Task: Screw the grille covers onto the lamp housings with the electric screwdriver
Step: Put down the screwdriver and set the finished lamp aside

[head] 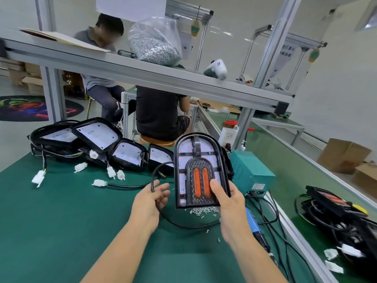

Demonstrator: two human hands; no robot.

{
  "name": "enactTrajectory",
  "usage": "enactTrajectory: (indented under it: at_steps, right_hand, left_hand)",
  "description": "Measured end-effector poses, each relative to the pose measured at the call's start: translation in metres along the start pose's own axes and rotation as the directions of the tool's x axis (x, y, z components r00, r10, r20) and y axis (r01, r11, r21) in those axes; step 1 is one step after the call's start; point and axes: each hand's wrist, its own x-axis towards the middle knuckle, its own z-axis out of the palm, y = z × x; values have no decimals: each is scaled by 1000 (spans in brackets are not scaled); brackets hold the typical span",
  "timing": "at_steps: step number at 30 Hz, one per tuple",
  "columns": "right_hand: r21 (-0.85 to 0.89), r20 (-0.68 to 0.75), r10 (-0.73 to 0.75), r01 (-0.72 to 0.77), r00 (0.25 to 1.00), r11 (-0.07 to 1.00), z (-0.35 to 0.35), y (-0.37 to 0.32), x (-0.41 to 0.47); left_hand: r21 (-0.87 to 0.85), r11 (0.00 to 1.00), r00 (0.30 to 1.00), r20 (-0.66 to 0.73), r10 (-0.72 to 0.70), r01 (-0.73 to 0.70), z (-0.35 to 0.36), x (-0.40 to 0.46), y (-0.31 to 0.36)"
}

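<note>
Green table [51, 221] mat, assembly line beyond. Near to far:

Right hand [228, 203] grips the lamp housing [201, 170] by its lower right edge, thumb on the grille cover [201, 180] — unit held tilted up off the mat, grille already seated. Left hand [151, 201] is loose and open at 9 o'clock of the lamp, its black cable [152, 180] running past the fingers; can't tell if they're touching it.

Screws [204, 210] piled just under the lamp's bottom edge. Electric screwdriver [255, 225] lies at 4 o'clock, right by the wrist, untouched.

My read: lay the housing flat before driving — check the grille sits flush all round first. Left hand pins it, right takes the driver. Keep the cable out from underneath or it'll rock.

Bare housings [98, 135] stacked at 10 o'clock; finished-looking ones [330, 201] at 3.
</note>
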Motion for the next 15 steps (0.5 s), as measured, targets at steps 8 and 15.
enactTrajectory:
  at_steps: [8,15]
  right_hand:
    - [127,0,27,-27,1000,992,-5,-20,5]
    - [204,118,139,-161,983,965,4,-17,-9]
  left_hand:
    - [17,995,983,161,89,-93,12,-6,24]
    - [-243,970,947,313,66,12,0,-20,31]
